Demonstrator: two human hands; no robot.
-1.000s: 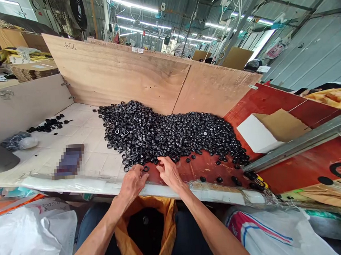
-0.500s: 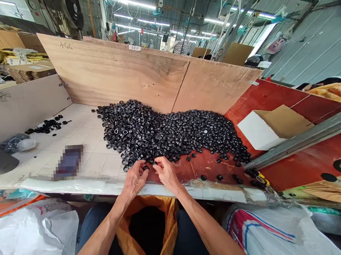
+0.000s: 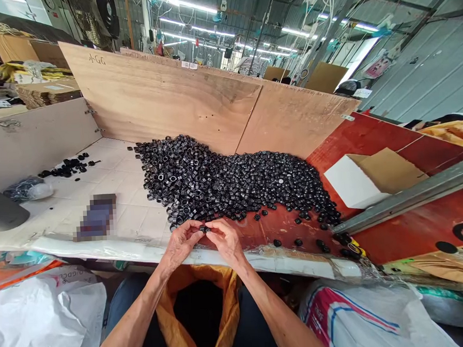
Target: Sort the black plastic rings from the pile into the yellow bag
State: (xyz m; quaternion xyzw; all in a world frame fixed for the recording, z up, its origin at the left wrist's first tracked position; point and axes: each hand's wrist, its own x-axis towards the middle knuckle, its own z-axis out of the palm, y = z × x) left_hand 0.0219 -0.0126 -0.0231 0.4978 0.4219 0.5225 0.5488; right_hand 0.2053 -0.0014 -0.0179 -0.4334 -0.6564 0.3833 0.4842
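Observation:
My left hand [image 3: 184, 242] and my right hand [image 3: 225, 240] meet at the front edge of the table, fingertips pinched together. Between them sits a small black plastic part [image 3: 204, 228], gripped from both sides; the fingers partly cover it. Right behind my hands lies a heap of small black ring-shaped parts [image 3: 173, 176]. It runs into a heap of small black caps [image 3: 274, 181] on the right. Below my hands, between my knees, an orange sack [image 3: 230, 298] stands with its mouth open and a dark inside.
A wooden board [image 3: 165, 94] walls the table's back. At right are an open carton [image 3: 356, 182] and a metal bar [image 3: 411, 190]. To the left lie a blurred flat object [image 3: 96, 217], a plastic bag [image 3: 26, 189] and loose black pieces [image 3: 70, 166]. White sacks [image 3: 41, 318] flank my legs.
My hands have come together from slightly apart, and the pieces at their fingertips now meet as one black part between them. The view has shifted slightly.

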